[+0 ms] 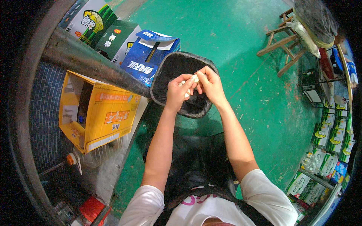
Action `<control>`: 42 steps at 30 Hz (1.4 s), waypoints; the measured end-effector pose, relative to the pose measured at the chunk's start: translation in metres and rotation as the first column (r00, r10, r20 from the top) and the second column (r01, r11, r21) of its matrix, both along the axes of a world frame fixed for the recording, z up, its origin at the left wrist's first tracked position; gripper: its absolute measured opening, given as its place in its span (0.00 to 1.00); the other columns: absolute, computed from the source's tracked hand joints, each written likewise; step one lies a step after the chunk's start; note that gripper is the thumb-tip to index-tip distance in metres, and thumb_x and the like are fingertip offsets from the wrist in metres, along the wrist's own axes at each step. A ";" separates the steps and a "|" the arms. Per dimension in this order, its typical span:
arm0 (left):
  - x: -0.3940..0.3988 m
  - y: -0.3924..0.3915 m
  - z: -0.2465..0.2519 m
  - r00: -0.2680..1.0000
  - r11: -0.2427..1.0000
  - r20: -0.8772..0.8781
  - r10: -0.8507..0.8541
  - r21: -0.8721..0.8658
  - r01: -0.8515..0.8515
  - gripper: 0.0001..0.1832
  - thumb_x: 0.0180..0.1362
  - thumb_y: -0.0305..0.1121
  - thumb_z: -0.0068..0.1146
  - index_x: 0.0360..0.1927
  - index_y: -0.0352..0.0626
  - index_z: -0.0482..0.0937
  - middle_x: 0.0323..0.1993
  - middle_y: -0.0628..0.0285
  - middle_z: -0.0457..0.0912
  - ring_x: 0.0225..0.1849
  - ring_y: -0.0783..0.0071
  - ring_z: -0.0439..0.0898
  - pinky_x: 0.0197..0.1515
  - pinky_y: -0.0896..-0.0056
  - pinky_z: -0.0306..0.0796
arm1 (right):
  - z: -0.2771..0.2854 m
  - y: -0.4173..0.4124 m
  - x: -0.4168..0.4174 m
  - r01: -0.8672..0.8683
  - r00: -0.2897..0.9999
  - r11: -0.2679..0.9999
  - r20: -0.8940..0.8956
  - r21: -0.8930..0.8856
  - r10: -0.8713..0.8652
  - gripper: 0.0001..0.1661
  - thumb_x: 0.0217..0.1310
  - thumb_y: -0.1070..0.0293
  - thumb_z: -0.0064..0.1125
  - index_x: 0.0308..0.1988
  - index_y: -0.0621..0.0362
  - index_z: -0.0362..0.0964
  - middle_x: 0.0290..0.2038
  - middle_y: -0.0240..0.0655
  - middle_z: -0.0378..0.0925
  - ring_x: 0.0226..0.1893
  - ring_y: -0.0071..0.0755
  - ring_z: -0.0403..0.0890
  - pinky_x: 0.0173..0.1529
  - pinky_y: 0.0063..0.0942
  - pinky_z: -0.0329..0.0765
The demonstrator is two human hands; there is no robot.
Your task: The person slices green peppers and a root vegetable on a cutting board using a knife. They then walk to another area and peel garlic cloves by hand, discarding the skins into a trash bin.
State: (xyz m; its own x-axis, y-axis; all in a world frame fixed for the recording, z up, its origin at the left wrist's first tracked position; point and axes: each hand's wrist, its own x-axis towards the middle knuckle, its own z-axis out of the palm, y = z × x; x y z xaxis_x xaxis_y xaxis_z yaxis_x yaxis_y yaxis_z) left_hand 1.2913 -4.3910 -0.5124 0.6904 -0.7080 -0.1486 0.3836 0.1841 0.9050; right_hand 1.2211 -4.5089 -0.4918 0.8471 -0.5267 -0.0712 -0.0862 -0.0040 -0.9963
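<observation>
Both hands meet above a dark bin that appears lined with a black plastic bag. Several small whitish pieces, which look like garlic cloves, are in my left hand, some showing between its curled fingers. Between the fingertips of both hands is one pale clove, pinched by the thumb and fingers of my right hand. The fingers hide part of it. The bin's inside is too dark to make out its contents.
A blue carton stands against the bin's far left side. Nearer on the left, a yellow cardboard box lies by a large clear plastic bottle. A wooden stool is at far right, above stacked cartons.
</observation>
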 end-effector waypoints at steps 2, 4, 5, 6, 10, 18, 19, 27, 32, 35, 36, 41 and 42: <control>0.002 0.002 0.001 0.997 0.999 0.069 -0.022 0.050 0.018 0.10 0.60 0.33 0.54 0.40 0.39 0.77 0.19 0.68 0.74 0.17 0.88 0.69 0.15 0.86 0.57 | -0.001 0.000 0.000 0.013 1.000 0.969 -0.022 -0.246 -0.019 0.13 0.65 0.64 0.47 0.29 0.60 0.67 0.16 0.32 0.73 0.17 0.20 0.72 0.21 0.24 0.66; 0.004 0.005 0.004 0.989 0.995 0.137 -0.046 0.091 0.033 0.10 0.60 0.33 0.53 0.40 0.38 0.78 0.18 0.69 0.74 0.18 0.88 0.69 0.17 0.86 0.58 | 0.004 0.001 -0.001 -0.008 0.999 0.953 -0.043 -0.304 -0.005 0.13 0.65 0.64 0.47 0.29 0.60 0.66 0.16 0.33 0.73 0.17 0.21 0.72 0.22 0.24 0.66; 0.006 0.006 0.005 0.983 0.993 0.173 -0.057 0.107 0.039 0.10 0.60 0.33 0.54 0.39 0.38 0.78 0.18 0.69 0.74 0.18 0.88 0.69 0.18 0.86 0.59 | 0.005 0.000 -0.001 -0.019 0.999 0.943 -0.054 -0.333 0.001 0.13 0.65 0.63 0.47 0.29 0.60 0.66 0.16 0.33 0.73 0.17 0.22 0.72 0.22 0.25 0.66; 0.007 0.007 0.006 0.975 0.992 0.209 -0.069 0.122 0.044 0.09 0.60 0.32 0.54 0.39 0.38 0.78 0.18 0.69 0.74 0.18 0.88 0.69 0.19 0.86 0.60 | 0.004 0.000 -0.001 -0.019 0.999 0.961 -0.052 -0.275 0.005 0.14 0.65 0.64 0.47 0.29 0.61 0.66 0.16 0.33 0.74 0.17 0.22 0.73 0.22 0.25 0.67; 0.007 0.004 -0.001 0.931 0.993 0.363 -0.044 0.119 0.001 0.08 0.57 0.30 0.55 0.36 0.36 0.79 0.24 0.67 0.77 0.19 0.85 0.72 0.20 0.83 0.63 | -0.017 -0.006 0.000 -0.023 0.998 0.995 -0.053 -0.098 0.017 0.14 0.66 0.64 0.46 0.29 0.61 0.67 0.17 0.34 0.75 0.16 0.23 0.74 0.22 0.25 0.68; 0.009 0.003 0.002 0.806 0.981 0.590 -0.038 0.176 -0.082 0.06 0.55 0.26 0.55 0.35 0.35 0.79 0.24 0.63 0.76 0.18 0.81 0.71 0.21 0.78 0.64 | -0.018 -0.002 0.000 -0.006 0.995 1.000 -0.102 0.007 0.006 0.14 0.67 0.65 0.44 0.29 0.61 0.67 0.17 0.33 0.75 0.14 0.20 0.72 0.20 0.22 0.67; 0.010 0.003 0.002 0.788 0.979 0.614 -0.046 0.185 -0.087 0.06 0.56 0.26 0.55 0.35 0.35 0.79 0.24 0.63 0.76 0.18 0.82 0.71 0.21 0.79 0.64 | -0.019 -0.003 -0.001 -0.011 0.992 1.000 -0.124 0.007 0.012 0.14 0.67 0.65 0.44 0.29 0.61 0.67 0.17 0.32 0.75 0.14 0.19 0.71 0.20 0.21 0.67; 0.010 -0.002 -0.004 0.978 0.992 0.193 0.074 0.089 -0.093 0.08 0.59 0.30 0.54 0.40 0.37 0.77 0.22 0.68 0.75 0.16 0.87 0.68 0.16 0.86 0.57 | -0.015 -0.001 -0.001 -0.058 0.998 0.984 0.022 0.171 0.055 0.10 0.64 0.64 0.50 0.33 0.59 0.69 0.22 0.25 0.74 0.17 0.13 0.68 0.20 0.15 0.63; 0.008 -0.001 -0.004 0.997 0.997 0.002 0.071 0.008 -0.072 0.08 0.58 0.30 0.55 0.39 0.38 0.78 0.23 0.68 0.76 0.17 0.87 0.68 0.16 0.86 0.57 | -0.013 0.006 0.001 -0.033 0.998 0.958 0.067 0.286 0.015 0.06 0.62 0.68 0.54 0.32 0.58 0.69 0.21 0.25 0.71 0.16 0.13 0.63 0.18 0.14 0.59; 0.007 -0.003 -0.002 0.973 0.995 0.211 0.097 0.012 -0.101 0.08 0.58 0.29 0.56 0.38 0.37 0.79 0.24 0.68 0.76 0.18 0.87 0.68 0.18 0.85 0.60 | -0.016 0.010 0.000 -0.029 0.996 0.894 0.086 0.448 -0.011 0.07 0.63 0.67 0.52 0.31 0.56 0.67 0.21 0.25 0.68 0.16 0.11 0.61 0.18 0.13 0.56; 0.008 0.000 -0.002 0.959 0.995 0.269 0.092 0.023 -0.102 0.07 0.57 0.29 0.56 0.38 0.37 0.79 0.24 0.68 0.76 0.18 0.87 0.68 0.19 0.84 0.60 | -0.017 0.011 -0.001 -0.030 0.995 0.870 0.094 0.492 -0.019 0.08 0.64 0.67 0.52 0.30 0.55 0.67 0.21 0.25 0.68 0.17 0.11 0.61 0.18 0.12 0.55; 0.000 -0.002 -0.005 0.893 0.991 0.434 0.120 0.002 -0.134 0.06 0.55 0.25 0.58 0.37 0.35 0.80 0.25 0.68 0.76 0.19 0.86 0.69 0.21 0.83 0.62 | -0.018 0.010 -0.005 -0.027 0.992 0.793 0.112 0.608 -0.053 0.12 0.65 0.64 0.49 0.26 0.52 0.64 0.18 0.25 0.65 0.15 0.11 0.56 0.17 0.12 0.52; -0.002 -0.002 -0.005 0.887 0.989 0.440 0.138 -0.013 -0.147 0.06 0.55 0.25 0.58 0.37 0.35 0.80 0.25 0.68 0.76 0.19 0.86 0.69 0.21 0.83 0.62 | -0.016 0.010 -0.005 -0.027 0.993 0.796 0.107 0.605 -0.048 0.12 0.65 0.64 0.49 0.26 0.52 0.64 0.18 0.24 0.64 0.15 0.11 0.56 0.17 0.12 0.52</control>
State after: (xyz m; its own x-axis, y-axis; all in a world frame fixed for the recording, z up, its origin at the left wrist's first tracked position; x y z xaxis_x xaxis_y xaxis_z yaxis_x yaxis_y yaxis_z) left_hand 1.2893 -4.3932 -0.5173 0.7818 -0.5971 0.1795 -0.0824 0.1865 0.9790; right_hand 1.2163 -4.4993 -0.5078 0.8636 -0.4163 -0.2845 0.0278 0.6027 -0.7975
